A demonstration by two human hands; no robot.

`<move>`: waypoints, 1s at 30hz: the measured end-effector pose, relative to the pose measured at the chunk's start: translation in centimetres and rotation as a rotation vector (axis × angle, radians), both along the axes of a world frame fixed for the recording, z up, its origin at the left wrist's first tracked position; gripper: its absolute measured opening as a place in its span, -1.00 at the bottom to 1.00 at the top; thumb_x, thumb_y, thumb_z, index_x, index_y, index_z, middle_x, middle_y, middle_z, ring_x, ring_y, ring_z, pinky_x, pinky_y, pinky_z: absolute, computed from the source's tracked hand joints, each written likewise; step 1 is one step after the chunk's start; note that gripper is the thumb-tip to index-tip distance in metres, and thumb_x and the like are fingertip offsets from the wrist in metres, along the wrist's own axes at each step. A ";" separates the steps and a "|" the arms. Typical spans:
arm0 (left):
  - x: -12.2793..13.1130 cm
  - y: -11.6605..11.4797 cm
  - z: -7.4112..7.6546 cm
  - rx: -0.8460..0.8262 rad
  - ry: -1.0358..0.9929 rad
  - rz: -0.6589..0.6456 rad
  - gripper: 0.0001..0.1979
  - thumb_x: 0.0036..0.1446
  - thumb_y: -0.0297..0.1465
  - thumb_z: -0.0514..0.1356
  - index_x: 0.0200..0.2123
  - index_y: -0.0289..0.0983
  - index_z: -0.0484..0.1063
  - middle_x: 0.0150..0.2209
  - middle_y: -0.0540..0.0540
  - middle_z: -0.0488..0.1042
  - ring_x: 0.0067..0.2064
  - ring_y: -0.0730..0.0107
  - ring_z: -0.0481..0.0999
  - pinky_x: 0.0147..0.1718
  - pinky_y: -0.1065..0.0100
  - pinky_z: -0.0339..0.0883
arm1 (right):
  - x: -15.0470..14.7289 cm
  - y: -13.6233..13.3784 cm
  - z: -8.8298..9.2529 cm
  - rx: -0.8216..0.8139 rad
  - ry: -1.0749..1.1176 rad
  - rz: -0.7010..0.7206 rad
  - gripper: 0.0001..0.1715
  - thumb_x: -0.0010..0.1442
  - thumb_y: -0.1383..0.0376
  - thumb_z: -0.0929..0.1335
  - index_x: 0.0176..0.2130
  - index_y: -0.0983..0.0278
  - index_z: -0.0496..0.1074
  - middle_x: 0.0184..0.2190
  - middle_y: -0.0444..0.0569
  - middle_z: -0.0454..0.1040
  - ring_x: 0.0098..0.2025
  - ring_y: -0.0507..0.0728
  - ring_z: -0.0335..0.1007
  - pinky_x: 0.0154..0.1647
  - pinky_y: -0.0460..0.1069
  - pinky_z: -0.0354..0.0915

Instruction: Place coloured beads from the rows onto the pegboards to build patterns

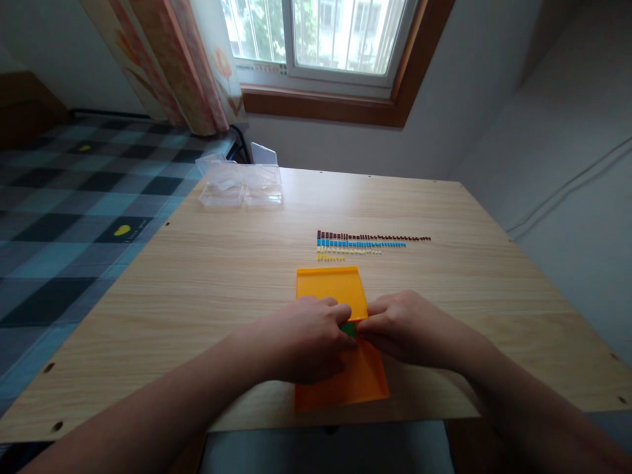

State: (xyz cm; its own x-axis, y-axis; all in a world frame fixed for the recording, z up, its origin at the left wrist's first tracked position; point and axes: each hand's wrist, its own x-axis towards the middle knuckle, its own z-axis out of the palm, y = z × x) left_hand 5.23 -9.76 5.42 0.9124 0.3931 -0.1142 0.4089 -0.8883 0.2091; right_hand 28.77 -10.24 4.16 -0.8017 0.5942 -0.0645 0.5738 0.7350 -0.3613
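My left hand (313, 336) lies over the lower orange tray (340, 388) with its fingers curled and bent down. A small green piece (348, 328) shows between the fingertips of both hands; most of it is hidden. From the right, my right hand (399, 322) reaches in with fingers pressed together at the trays' right edge, its fingertips beside the green piece. Just beyond is the upper yellow-orange tray (330, 283), which has a raised rim. The join between the two trays is covered by my hands. What my fingertips grip is too small to make out.
Rows of tiny bricks lie beyond the trays: dark red (370, 237), blue (360, 244), cream (348, 251) and yellow (330, 259). Clear plastic boxes (240, 187) stand at the back left of the wooden table (222, 263). A checked bed (99, 191) adjoins the left side.
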 end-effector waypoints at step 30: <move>0.0 0.0 0.0 -0.012 -0.025 0.001 -0.87 0.22 -0.28 0.29 -0.20 -0.11 0.63 -0.28 -0.09 0.45 -0.35 0.28 0.41 -0.43 0.26 0.24 | -0.3 -0.2 0.8 -0.074 0.015 -0.062 -0.73 0.29 0.47 0.31 -0.30 0.26 0.59 -0.33 -0.06 0.59 -0.36 0.04 0.44 -0.37 -0.07 0.15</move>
State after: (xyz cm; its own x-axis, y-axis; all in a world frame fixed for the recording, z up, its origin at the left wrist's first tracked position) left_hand 5.21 -9.74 5.42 0.9147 0.3925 -0.0958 0.4040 -0.8855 0.2296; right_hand 28.45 -10.40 4.95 -0.7648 0.6367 -0.0981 0.6114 0.6694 -0.4219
